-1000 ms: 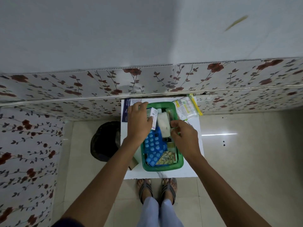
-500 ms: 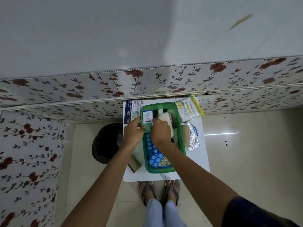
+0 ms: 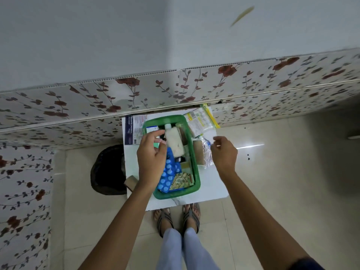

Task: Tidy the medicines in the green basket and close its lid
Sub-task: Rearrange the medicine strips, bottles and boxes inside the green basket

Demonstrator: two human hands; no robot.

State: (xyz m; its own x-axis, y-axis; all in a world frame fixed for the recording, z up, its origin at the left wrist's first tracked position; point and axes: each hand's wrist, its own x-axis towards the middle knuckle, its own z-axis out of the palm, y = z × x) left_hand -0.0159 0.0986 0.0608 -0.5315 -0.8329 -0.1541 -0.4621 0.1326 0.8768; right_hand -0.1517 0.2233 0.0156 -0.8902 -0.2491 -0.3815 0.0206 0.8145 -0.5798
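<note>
The green basket (image 3: 195,168) stands open on a small white table (image 3: 212,184). It holds a white gauze roll (image 3: 175,142), blue blister strips (image 3: 167,174), a green-yellow pill strip (image 3: 182,181), a white bottle (image 3: 168,126) and a small white box (image 3: 151,129). My left hand (image 3: 151,158) hovers over the basket's left side, fingers curled and apart, holding nothing I can see. My right hand (image 3: 224,152) is to the right of the basket, over a clear plastic packet (image 3: 206,151), fingers loosely apart. No lid is visible.
A zip bag with yellow edge (image 3: 201,120) lies at the table's far right corner. A blue-and-white printed leaflet (image 3: 134,129) lies far left. A brown cardboard piece (image 3: 198,152) sits beside the basket. A black bin (image 3: 109,170) stands left of the table, against the floral wall panel (image 3: 194,88).
My right hand left the basket and moved right, over the clear packet. My left hand let go of the small white box, which now lies in the basket's far left corner.
</note>
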